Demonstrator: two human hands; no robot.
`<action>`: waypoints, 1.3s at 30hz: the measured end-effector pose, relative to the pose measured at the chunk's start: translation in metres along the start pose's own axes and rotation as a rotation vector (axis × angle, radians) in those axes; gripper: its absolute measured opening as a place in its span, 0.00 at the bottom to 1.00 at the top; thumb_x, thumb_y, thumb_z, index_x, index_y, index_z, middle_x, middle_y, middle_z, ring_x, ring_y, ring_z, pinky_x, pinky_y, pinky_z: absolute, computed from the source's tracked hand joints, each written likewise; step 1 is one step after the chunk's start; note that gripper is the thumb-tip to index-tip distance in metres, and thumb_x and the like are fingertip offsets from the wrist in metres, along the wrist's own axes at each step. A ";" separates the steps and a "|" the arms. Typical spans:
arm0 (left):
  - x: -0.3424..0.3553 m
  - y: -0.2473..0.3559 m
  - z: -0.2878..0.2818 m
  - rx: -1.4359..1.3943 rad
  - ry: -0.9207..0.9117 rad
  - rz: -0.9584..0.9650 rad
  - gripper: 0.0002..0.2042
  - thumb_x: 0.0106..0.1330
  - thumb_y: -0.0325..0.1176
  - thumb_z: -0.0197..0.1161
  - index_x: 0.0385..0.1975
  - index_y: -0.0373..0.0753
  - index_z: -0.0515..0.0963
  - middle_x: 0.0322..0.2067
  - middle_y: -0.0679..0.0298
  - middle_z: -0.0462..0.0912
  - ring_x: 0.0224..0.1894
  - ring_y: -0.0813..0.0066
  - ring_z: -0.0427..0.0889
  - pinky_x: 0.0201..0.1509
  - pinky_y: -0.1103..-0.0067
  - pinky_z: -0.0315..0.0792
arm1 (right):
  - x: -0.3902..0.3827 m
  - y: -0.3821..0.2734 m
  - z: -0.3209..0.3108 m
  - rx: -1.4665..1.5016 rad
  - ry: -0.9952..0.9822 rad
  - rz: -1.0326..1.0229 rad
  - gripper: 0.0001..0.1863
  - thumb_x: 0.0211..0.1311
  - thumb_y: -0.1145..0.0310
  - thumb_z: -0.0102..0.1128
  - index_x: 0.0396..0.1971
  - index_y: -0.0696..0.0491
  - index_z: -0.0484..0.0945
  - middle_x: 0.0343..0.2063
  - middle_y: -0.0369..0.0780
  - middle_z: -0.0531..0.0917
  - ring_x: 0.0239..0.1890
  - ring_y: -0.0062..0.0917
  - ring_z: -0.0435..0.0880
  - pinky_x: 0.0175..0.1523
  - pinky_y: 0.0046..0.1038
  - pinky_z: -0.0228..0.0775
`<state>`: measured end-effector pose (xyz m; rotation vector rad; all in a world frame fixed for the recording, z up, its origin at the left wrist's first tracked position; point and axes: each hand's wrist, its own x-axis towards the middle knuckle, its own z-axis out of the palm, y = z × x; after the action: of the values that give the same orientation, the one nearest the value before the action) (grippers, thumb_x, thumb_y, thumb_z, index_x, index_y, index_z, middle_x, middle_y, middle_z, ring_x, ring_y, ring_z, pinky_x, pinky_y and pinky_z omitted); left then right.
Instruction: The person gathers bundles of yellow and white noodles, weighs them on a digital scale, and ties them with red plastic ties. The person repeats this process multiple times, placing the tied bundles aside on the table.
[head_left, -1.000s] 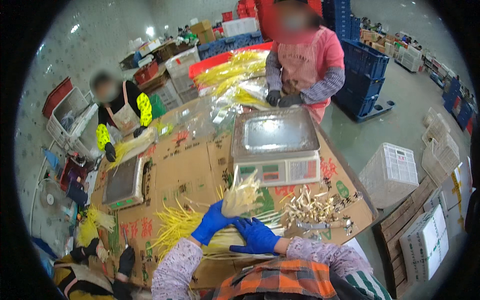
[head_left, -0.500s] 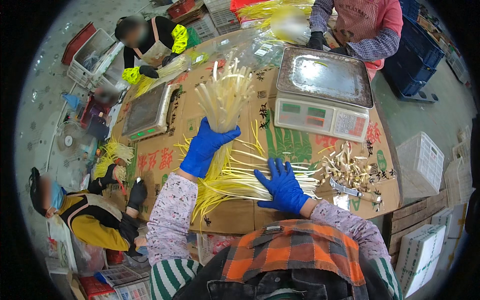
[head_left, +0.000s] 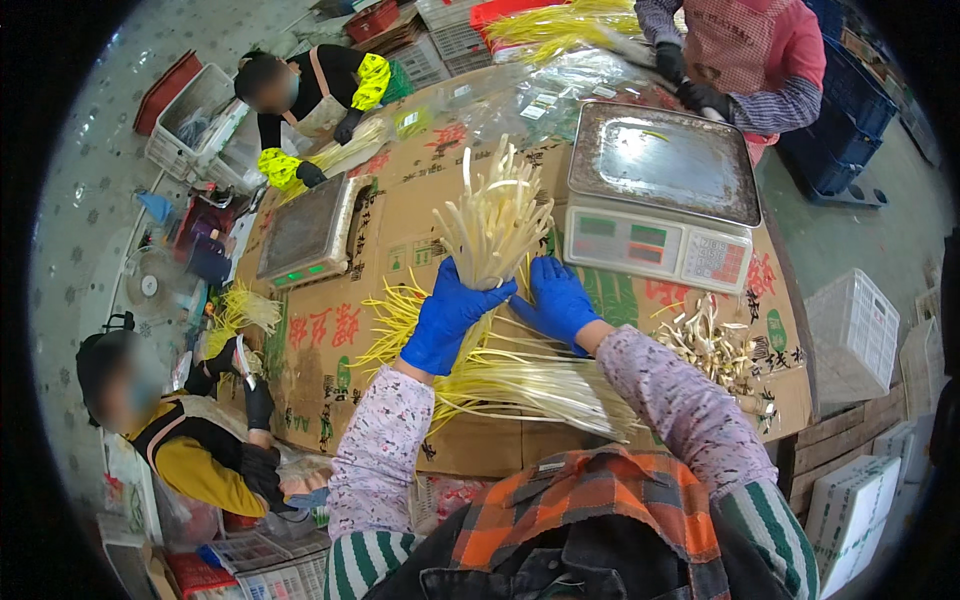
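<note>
A bundle of pale-stemmed yellow chives [head_left: 492, 225] stands upright in my blue-gloved left hand [head_left: 450, 315], which is wrapped round it, cut white ends up. My right hand [head_left: 560, 305], also in a blue glove, is right beside the bundle with its fingers extended toward the stems; whether it touches them is hard to tell. Under both hands, more loose yellow chives [head_left: 545, 390] lie spread across the cardboard-covered table [head_left: 470, 445], white ends toward the right.
A scale [head_left: 660, 165] with a metal tray stands at the far right, another scale [head_left: 310, 230] at the left. Root trimmings [head_left: 705, 345] are heaped by my right forearm. Co-workers with gloved hands work on the left, far left and far right. A white crate [head_left: 850, 335] stands beyond the right edge.
My right hand has lifted off the loose chives and moved up and left to the bundle. The left hand, still gripping the bundle, has shifted slightly right. My right sleeve now covers most of the knife.
</note>
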<state>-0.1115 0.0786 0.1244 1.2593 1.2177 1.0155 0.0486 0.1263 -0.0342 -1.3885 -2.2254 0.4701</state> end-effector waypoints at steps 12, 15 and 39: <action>-0.003 -0.008 -0.002 0.027 0.141 -0.025 0.36 0.59 0.26 0.75 0.67 0.41 0.63 0.57 0.62 0.78 0.59 0.70 0.77 0.65 0.73 0.71 | -0.099 -0.056 -0.034 -0.145 -0.507 -0.405 0.69 0.45 0.24 0.64 0.71 0.69 0.52 0.68 0.60 0.64 0.72 0.49 0.63 0.72 0.61 0.51; 0.004 -0.011 -0.006 0.031 0.153 -0.001 0.36 0.58 0.27 0.75 0.67 0.40 0.64 0.57 0.62 0.78 0.58 0.70 0.77 0.65 0.72 0.70 | -0.114 -0.058 -0.018 -0.190 -0.416 -0.374 0.60 0.52 0.36 0.68 0.71 0.66 0.53 0.66 0.57 0.67 0.71 0.47 0.64 0.72 0.59 0.52; 0.062 0.270 -0.051 1.205 0.252 1.149 0.22 0.55 0.32 0.75 0.51 0.38 0.80 0.42 0.56 0.87 0.42 0.62 0.86 0.48 0.70 0.78 | -0.121 -0.050 0.002 0.067 -0.249 -0.382 0.46 0.59 0.50 0.67 0.70 0.61 0.59 0.62 0.53 0.70 0.67 0.47 0.68 0.72 0.51 0.57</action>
<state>-0.1314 0.1683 0.3905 3.0662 1.2954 1.2296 0.0564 -0.0048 -0.0352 -0.8773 -2.5710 0.5977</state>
